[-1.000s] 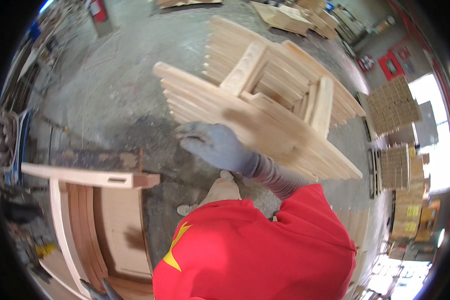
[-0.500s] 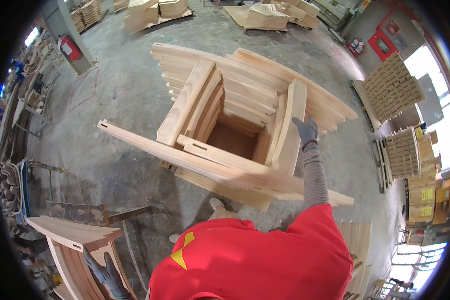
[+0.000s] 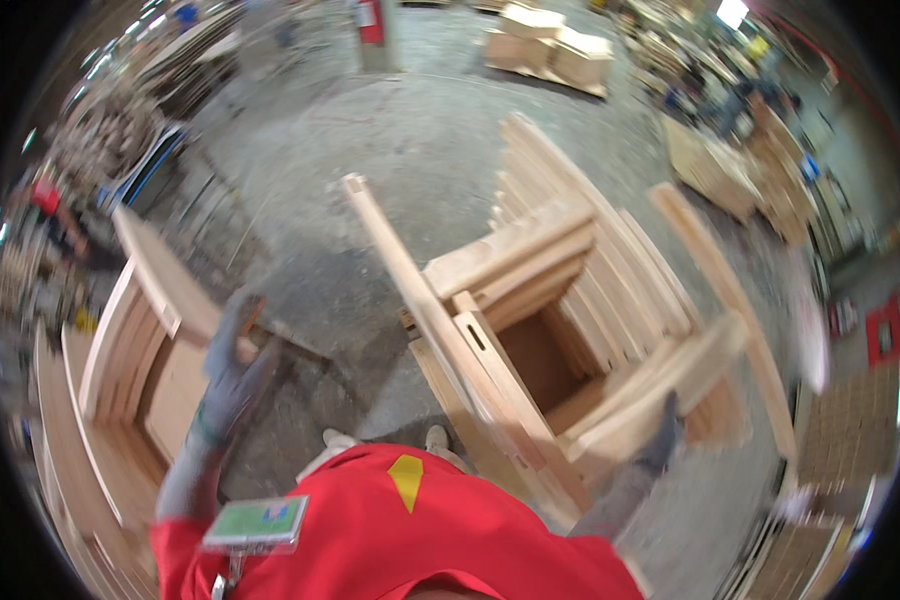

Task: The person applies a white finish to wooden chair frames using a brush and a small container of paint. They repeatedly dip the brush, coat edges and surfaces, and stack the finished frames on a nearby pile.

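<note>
Around the central stack of pale wooden pieces extends a grey concrete floor, the largest surface in view. The central stack is built of long boards and crosspieces about a squarish opening. Well to its left stands a second stack, with curved pieces along one side. At the central stack's far right, a long curved board runs past the end of the right crosspiece; whether the two touch cannot be told. On the near side of the central stack is the wearer's red shirt. The right gloved hand is at the outer edge of the central stack's right crosspiece, which lies immediately inward of the fingers; motion blur prevents telling whether that hand clasps the wood or merely rests there. The left gloved hand is left of the central stack, just beside the second stack's nearest board end; its thumb and fingers are parted, with nothing seen between them, and contact with that board cannot be determined. Nearer the wearer than the central stack hangs a clear-cased badge, the smallest item noted.
</note>
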Available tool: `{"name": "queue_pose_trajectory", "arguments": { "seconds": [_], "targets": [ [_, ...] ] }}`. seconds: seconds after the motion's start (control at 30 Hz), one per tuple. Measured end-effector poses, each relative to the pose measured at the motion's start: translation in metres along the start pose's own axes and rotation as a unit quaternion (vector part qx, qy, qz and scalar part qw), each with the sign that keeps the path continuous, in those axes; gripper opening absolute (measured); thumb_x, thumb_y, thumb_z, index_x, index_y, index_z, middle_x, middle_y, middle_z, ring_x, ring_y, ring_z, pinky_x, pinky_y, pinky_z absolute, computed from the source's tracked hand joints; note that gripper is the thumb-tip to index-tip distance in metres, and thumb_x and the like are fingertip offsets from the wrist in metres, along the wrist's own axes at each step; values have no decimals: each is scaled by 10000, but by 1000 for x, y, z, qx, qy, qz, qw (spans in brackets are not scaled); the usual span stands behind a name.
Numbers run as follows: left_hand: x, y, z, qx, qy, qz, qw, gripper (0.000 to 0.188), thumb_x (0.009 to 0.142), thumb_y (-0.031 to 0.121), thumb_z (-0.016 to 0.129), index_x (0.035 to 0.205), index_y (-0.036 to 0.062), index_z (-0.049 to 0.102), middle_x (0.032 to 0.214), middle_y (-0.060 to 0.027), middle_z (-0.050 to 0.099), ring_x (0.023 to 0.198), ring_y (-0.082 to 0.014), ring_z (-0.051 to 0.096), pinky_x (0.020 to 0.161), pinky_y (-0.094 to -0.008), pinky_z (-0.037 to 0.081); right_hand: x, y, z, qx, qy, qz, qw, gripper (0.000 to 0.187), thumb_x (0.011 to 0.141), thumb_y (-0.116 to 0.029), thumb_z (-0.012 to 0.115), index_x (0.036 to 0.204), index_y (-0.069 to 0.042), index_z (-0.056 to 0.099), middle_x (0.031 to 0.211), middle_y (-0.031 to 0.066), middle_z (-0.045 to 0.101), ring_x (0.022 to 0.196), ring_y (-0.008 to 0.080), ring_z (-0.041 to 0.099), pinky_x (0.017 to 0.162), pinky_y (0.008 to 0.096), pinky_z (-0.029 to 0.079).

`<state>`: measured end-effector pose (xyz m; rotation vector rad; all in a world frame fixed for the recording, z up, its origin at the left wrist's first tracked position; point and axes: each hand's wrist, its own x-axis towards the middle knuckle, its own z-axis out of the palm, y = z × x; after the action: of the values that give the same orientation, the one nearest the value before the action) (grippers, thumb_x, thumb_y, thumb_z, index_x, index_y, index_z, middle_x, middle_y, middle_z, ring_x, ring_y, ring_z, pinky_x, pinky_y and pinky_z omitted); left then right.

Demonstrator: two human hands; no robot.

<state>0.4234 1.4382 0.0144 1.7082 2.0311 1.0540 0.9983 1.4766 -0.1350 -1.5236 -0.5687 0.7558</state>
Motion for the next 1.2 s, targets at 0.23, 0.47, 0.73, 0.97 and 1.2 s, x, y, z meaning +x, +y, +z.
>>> {"name": "queue_pose_trajectory", "arguments": {
  "seconds": [0.23,0.47,0.73,0.97,1.2],
  "targets": [
    [33,142,102,-261,-323,245,876,805,755,379,708,1346,-28,342,1337,-245,413,1240,-285,426,1021,-327,345,-51,-134,32,-122,-26,-226,966,562,901,-315,566,1271,85,425,1282,220,455,1087,274,486,973,339,359],
    [48,231,77,-465,-312,349,751,725,684,309,733,1292,42,442,1061,-157,619,959,-237,603,806,-308,479,-121,-264,122,-86,-225,-469,850,573,855,-193,610,1293,102,387,1251,222,475,1090,279,493,918,359,418],
    [29,117,-56,-663,-105,186,717,378,700,46,734,1049,5,597,919,-74,643,828,-165,623,707,-275,521,-219,-300,262,-156,-206,-830,494,563,850,-164,611,1345,-19,385,1344,170,438,1233,280,410,1046,388,309],
    [21,-16,-188,-660,139,214,707,326,814,152,650,1092,4,567,991,-89,634,899,-184,631,785,-350,540,-295,-189,312,-160,-522,-539,642,914,692,-215,724,1429,-51,208,1479,137,217,1356,274,237,1102,392,219],
    [20,-178,-297,-654,313,106,681,257,852,162,607,1044,12,524,1029,-115,571,987,-261,593,847,-441,532,-388,-106,385,-135,-574,-308,747,931,629,-65,721,1423,-42,234,1375,176,370,1213,281,420,988,347,366]
  ]
}}
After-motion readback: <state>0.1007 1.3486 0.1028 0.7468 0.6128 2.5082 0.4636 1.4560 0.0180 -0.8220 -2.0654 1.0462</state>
